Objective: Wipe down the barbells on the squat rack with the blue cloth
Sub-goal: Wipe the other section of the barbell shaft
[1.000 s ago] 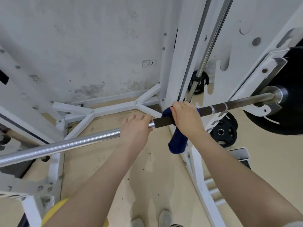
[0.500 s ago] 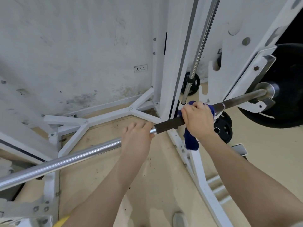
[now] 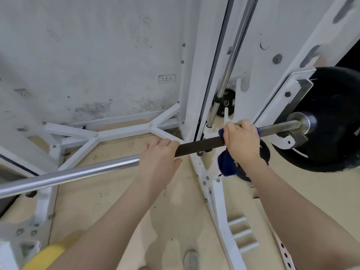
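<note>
A long steel barbell point(image 3: 78, 172) runs from the lower left up to the right, resting on the white squat rack point(image 3: 196, 78). Its dark knurled section point(image 3: 198, 146) lies between my hands. My left hand point(image 3: 158, 158) grips the bar where the chrome meets the knurling. My right hand point(image 3: 241, 140) grips the blue cloth point(image 3: 227, 165) wrapped around the bar further right, close to the rack's hook; the cloth's loose end hangs below my wrist. A black weight plate point(image 3: 335, 117) sits on the bar's right end.
The rack's white base struts point(image 3: 120, 133) spread over the beige floor by a stained wall. A chrome guide rod point(image 3: 231, 61) rises along the upright. Small black plates point(image 3: 224, 103) sit behind the rack. White pegs point(image 3: 241, 232) stick out at the lower right.
My right hand has slid the cloth to the right along the bar, towards the weight plate, baring more knurling. My left hand keeps its place on the bar.
</note>
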